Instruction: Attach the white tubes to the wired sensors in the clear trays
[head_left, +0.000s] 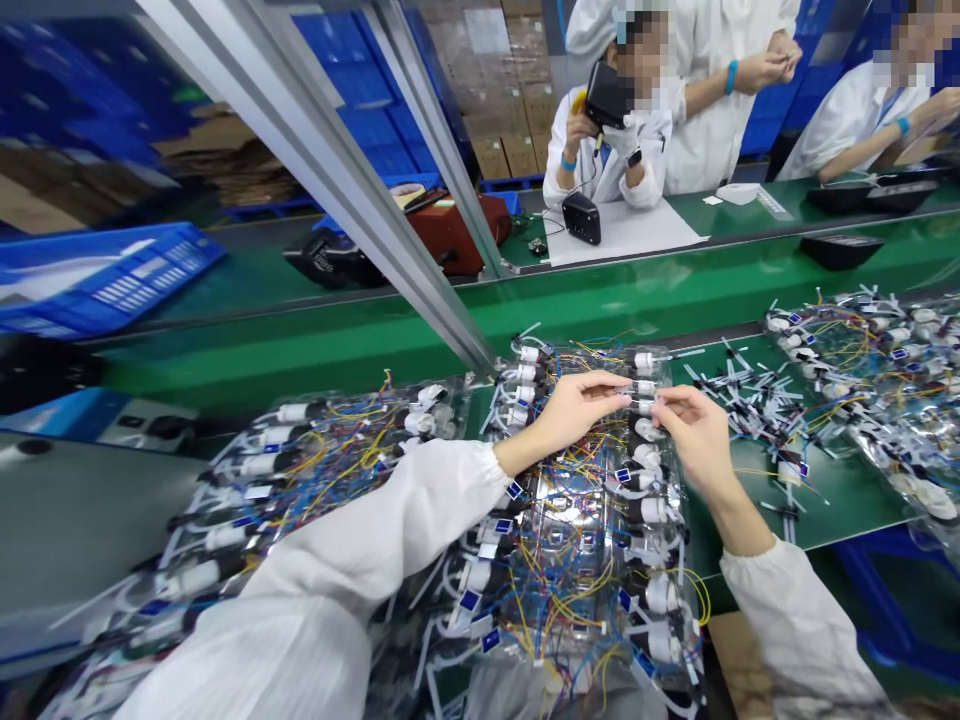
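White cylinder (643, 408): short, smooth, between the fingertips, above the clear tray's (561, 512) far right side.
Left hand (581, 405): thumb and forefinger close together; I can't tell their grip.
Right hand (696, 425): fingertips beside it, grip unclear.

Three laden trays (553, 512), three co-workers (709, 95), two posts (322, 180)

The person wears white sleeves of smooth, plain cloth, full-length and loosely cut. The left sleeve (405, 520) is broad and baggy, with soft creases and deeper folds around the elbow; its cuff (493, 467) is gathered in fine puckers. The right sleeve (799, 620) shows wrinkles and greyish shading lower down, and ends in a similarly narrowed cuff. Left hand (589, 405) and right hand (697, 435) are ungloved.
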